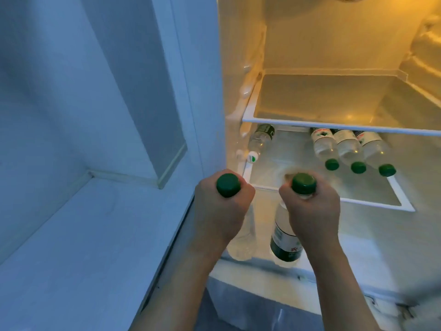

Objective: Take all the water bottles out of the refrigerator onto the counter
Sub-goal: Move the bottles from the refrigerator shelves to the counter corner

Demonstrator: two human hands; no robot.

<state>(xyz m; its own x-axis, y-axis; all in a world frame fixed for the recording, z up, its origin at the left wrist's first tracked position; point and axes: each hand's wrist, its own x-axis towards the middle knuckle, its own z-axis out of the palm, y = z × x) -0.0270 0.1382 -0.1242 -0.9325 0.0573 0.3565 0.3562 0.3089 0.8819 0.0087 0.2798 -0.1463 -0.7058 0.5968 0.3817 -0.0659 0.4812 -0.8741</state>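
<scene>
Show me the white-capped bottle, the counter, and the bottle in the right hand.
white-capped bottle (259,142): head view, on its clear body.
counter (95,235): head view, on its bare top.
bottle in the right hand (285,237): head view, on its label.

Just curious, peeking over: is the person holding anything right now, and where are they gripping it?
Yes. Each hand grips a water bottle by its neck, just under the green cap: left hand, right hand.

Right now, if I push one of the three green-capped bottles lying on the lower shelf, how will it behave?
The three bottles lie on their sides on the smooth lower shelf, so one would probably roll sideways and bump its neighbour. They look full, so likely rather heavy. The clear plastic may be damp and slippery.
</scene>
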